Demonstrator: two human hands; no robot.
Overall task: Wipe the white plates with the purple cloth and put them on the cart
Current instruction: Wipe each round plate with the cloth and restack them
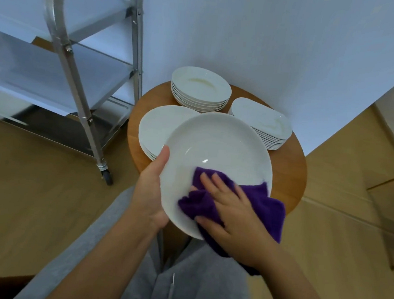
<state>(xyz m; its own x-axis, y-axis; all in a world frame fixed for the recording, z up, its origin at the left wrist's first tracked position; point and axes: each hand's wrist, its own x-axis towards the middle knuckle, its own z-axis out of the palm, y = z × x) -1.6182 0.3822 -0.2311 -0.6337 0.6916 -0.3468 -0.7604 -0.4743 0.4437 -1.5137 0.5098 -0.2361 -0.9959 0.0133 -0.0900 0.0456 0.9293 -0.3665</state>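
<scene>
Partly hidden plate [217, 151] in left grip [150, 193], right hand [231, 212] flat on cloth [269, 210].

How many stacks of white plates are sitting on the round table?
3: round stack at the back, rectangular stack at right, large round stack at left, partly hidden by the held plate.
</scene>
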